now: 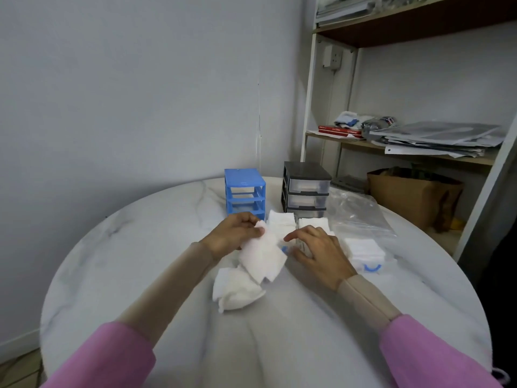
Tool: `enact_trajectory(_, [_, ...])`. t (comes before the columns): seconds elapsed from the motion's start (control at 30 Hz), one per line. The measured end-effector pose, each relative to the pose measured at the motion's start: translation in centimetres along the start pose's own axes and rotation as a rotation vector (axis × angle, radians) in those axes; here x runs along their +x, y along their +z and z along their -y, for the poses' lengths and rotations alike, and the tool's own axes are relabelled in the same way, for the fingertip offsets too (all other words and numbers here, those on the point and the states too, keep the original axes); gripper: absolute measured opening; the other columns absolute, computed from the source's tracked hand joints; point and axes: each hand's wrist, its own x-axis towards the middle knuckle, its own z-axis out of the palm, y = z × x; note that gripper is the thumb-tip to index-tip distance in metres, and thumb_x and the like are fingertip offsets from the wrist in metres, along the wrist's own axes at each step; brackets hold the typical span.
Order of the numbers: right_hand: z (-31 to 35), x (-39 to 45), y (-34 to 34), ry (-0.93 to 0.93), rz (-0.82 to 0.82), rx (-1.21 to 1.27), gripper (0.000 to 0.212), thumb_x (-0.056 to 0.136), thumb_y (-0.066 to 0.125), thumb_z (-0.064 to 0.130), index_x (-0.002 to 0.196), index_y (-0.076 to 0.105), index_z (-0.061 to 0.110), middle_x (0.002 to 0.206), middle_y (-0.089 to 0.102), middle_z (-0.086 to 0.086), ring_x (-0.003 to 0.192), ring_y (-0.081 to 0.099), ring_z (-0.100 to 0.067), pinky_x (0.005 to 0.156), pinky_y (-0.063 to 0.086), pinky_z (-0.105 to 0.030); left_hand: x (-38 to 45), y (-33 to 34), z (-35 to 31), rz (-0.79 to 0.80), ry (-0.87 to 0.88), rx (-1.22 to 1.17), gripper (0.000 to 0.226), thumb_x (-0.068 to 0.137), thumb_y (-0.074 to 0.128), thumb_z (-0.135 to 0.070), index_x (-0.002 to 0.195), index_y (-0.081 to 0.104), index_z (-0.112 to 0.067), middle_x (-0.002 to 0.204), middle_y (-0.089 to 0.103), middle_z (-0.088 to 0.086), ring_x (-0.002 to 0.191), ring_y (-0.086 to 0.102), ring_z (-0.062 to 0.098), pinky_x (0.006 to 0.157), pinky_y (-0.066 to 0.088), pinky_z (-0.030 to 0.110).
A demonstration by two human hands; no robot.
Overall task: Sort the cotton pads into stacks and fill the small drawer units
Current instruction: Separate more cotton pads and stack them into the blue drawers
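The person leans over a round marble-look table, both pink sleeves pushed back over beige cuffs. The left hand grips a fanned bunch of white cotton pads, thumb and fingers curled round its upper edge, so the bunch hangs slanted above the table. The right hand is spread and relaxed, fingers splayed and slightly bent, resting on a drawer that lies on the table just beside the held bunch; it grasps nothing that I can see.

A loose heap of pads lies on the table below the held bunch, toward the person. Behind the hands stand two neat stacks of pads, side by side. To the right sits another drawer filled with pads, its blue handle facing the person.

At the far side of the table stands a blue drawer unit with its slots open, and just right of it a dark grey drawer unit with clear drawers in place. A crumpled clear plastic bag lies right of the grey unit. Beyond the table a shelf carries papers and books.
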Motion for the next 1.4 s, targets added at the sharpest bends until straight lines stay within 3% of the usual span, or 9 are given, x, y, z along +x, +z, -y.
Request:
enact_trajectory(0.17, [1.0, -0.1, 0.4, -0.025, -0.120, 0.227, 0.040, 0.099, 0.028, 0.036, 0.096, 0.059, 0.011, 0.087, 0.058, 0.004, 0.087, 0.053, -0.023, 0.080, 0.034, -0.035, 0.2, 0.9, 0.4, -0.158, 0.013, -0.207, 0.004, 0.091, 0.056, -0.010, 0.091, 0.053, -0.012, 0.092, 0.059, 0.003, 0.076, 0.057, 0.011, 0.062, 0.048, 0.022])
enact_trajectory(0.3, [0.5, -0.1, 1.1, -0.065, -0.076, -0.005, 0.026, 0.091, 0.049, 0.024, 0.115, 0.054, 0.015, 0.115, 0.053, 0.000, 0.109, 0.046, -0.021, 0.085, 0.025, -0.027, 0.7, 1.7, 1.4, -0.265, 0.010, -0.325, 0.010, 0.093, 0.053, -0.010, 0.093, 0.046, -0.016, 0.093, 0.058, 0.002, 0.076, 0.056, 0.013, 0.061, 0.048, 0.025])
enact_trajectory(0.4, [0.1, -0.3, 1.6, -0.077, -0.040, -0.055, 0.039, 0.088, 0.053, 0.017, 0.127, 0.048, 0.021, 0.131, 0.045, 0.004, 0.121, 0.039, -0.017, 0.093, 0.026, -0.028, 1.1, 2.1, 2.2, -0.354, -0.016, -0.350, 0.013, 0.094, 0.052, -0.012, 0.104, 0.045, -0.015, 0.100, 0.055, 0.007, 0.074, 0.054, 0.013, 0.057, 0.046, 0.022])
enact_trajectory(0.73, [-0.4, -0.3, 2.2, -0.127, -0.053, -0.135, 0.037, 0.088, 0.049, 0.017, 0.124, 0.051, 0.025, 0.126, 0.046, 0.008, 0.120, 0.037, -0.011, 0.088, 0.023, -0.025, 1.5, 2.3, 3.9, -0.425, -0.007, -0.359, 0.029, 0.094, 0.051, -0.010, 0.123, 0.048, -0.011, 0.107, 0.057, 0.011, 0.077, 0.056, 0.013, 0.062, 0.047, 0.017])
enact_trajectory(0.9, [0.1, -0.3, 2.2, -0.062, -0.225, 0.247, 0.038, 0.091, 0.027, 0.035, 0.100, 0.060, 0.020, 0.101, 0.059, 0.009, 0.097, 0.052, -0.012, 0.085, 0.036, -0.031, 1.4, 2.7, 3.7, -0.426, 0.104, -0.303, 0.019, 0.094, 0.050, -0.008, 0.111, 0.048, -0.016, 0.102, 0.060, 0.008, 0.082, 0.058, 0.015, 0.061, 0.049, 0.018])
enact_trajectory(1.03, [1.2, -0.7, 1.4, -0.004, -0.280, 0.692, 0.030, 0.090, 0.038, 0.039, 0.088, 0.062, 0.020, 0.074, 0.064, 0.008, 0.073, 0.056, -0.010, 0.069, 0.042, -0.020, 1.1, 3.2, 3.5, -0.406, 0.187, -0.294, 0.019, 0.094, 0.050, -0.006, 0.110, 0.049, -0.016, 0.091, 0.058, 0.000, 0.074, 0.058, 0.010, 0.055, 0.048, 0.013])
enact_trajectory(1.13, [1.5, -0.7, 1.4, 0.018, -0.265, 0.729, 0.009, 0.089, 0.061, 0.026, 0.097, 0.056, 0.025, 0.064, 0.060, 0.011, 0.062, 0.050, -0.003, 0.060, 0.039, -0.012, 0.9, 3.6, 3.4, -0.387, 0.232, -0.300, 0.020, 0.093, 0.052, -0.004, 0.107, 0.049, -0.017, 0.092, 0.061, 0.003, 0.074, 0.060, 0.012, 0.059, 0.051, 0.016])
enact_trajectory(1.3, [1.7, -0.7, 1.5, 0.031, -0.264, 0.817, 0.034, 0.083, 0.067, 0.005, 0.100, 0.044, 0.024, 0.081, 0.062, -0.024, 0.072, 0.054, -0.034, 0.066, 0.048, -0.035, 0.7, 3.9, 3.1, -0.356, 0.246, -0.298, 0.022, 0.092, 0.052, -0.001, 0.103, 0.045, -0.018, 0.088, 0.062, 0.004, 0.075, 0.061, 0.012, 0.060, 0.050, 0.015])
enact_trajectory(1.4, [1.2, -0.6, 1.4, 0.040, -0.292, 0.768, 0.028, 0.085, 0.063, 0.005, 0.093, 0.041, 0.020, 0.074, 0.063, -0.008, 0.069, 0.051, -0.029, 0.061, 0.044, -0.029, 0.7, 3.9, 3.2, -0.355, 0.262, -0.257, 0.023, 0.093, 0.049, -0.001, 0.092, 0.042, -0.023, 0.089, 0.061, 0.000, 0.078, 0.060, 0.013, 0.062, 0.050, 0.017])
